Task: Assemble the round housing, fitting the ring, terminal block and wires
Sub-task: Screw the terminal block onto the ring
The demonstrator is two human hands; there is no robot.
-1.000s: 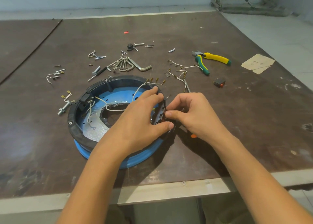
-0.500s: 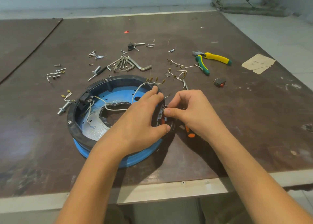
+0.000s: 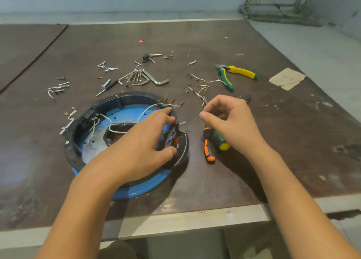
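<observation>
The brown surface (image 3: 254,161) carries a blue round housing (image 3: 136,190), which lies flat near the surface's near edge and left of centre. A black ring (image 3: 72,153) sits on the housing's rim. The left hand (image 3: 140,151) reaches over the housing's near side to its right rim, where its grip is clamped on the upright black block (image 3: 172,135), fingers over the top end and thumb at the bottom. The right hand (image 3: 232,125) hovers just right of the housing, apart from it, with fingers curled and thumb tip against the forefinger. A white lead runs in behind those fingers, but I cannot tell whether the grip has hold of it. Beyond the housing to the right lie yellow and green pliers (image 3: 234,73), and straight beyond it a bunch of hex keys (image 3: 144,78). Two screwdrivers lie just right of the housing, one orange and black (image 3: 208,147), the other green (image 3: 219,141) and partly under the right hand. White wires (image 3: 117,131) curl inside the housing. More leads (image 3: 201,86) with brass ends lie beyond its right rim, and screws (image 3: 105,68) are scattered beyond its left.
</observation>
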